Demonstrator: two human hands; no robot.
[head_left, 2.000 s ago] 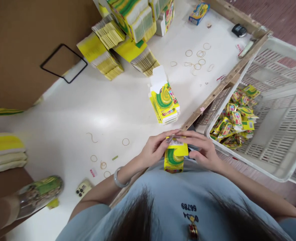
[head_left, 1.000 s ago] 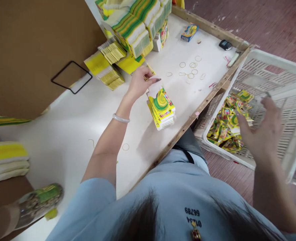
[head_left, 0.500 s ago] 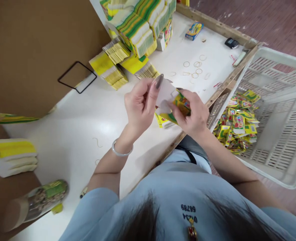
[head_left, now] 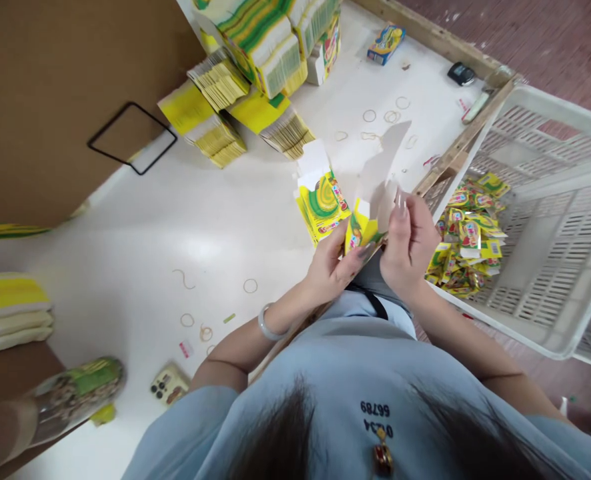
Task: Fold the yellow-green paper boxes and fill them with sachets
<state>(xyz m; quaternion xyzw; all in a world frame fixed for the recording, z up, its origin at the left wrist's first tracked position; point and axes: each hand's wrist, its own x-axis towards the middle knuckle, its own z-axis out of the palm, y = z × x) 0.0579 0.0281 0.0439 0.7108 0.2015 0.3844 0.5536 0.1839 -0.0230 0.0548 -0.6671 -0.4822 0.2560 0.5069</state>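
My left hand (head_left: pixel 331 267) grips the lower end of a small yellow-and-green printed carton (head_left: pixel 359 225), thumb and fingers closed on it near the table's front edge. On the carton's other side my right hand (head_left: pixel 409 240) is closed, its thumb pinching a pale flap (head_left: pixel 384 200) at the carton's open end. A blurred grey-white panel (head_left: pixel 383 157) rises above that pinch; whether it is part of the carton I cannot tell. Just beyond my left hand, another yellow carton (head_left: pixel 323 203) with a white end flap lies flat on the white table (head_left: pixel 175 220).
Stacked flat cartons (head_left: pixel 255 47) stand at the back, with bundles (head_left: pixel 215 143) before them. A white crate (head_left: pixel 550 253) on the right holds many small packs (head_left: pixel 470 233). Rubber bands (head_left: pixel 369 116), a blue box (head_left: pixel 386 43), a jar (head_left: pixel 80 393) and a phone (head_left: pixel 168 385) lie around.
My left hand has moved down and right, from the white flap to the carton's lower end. My right hand has shifted right and now pinches a flap. The flat carton behind shows more fully.
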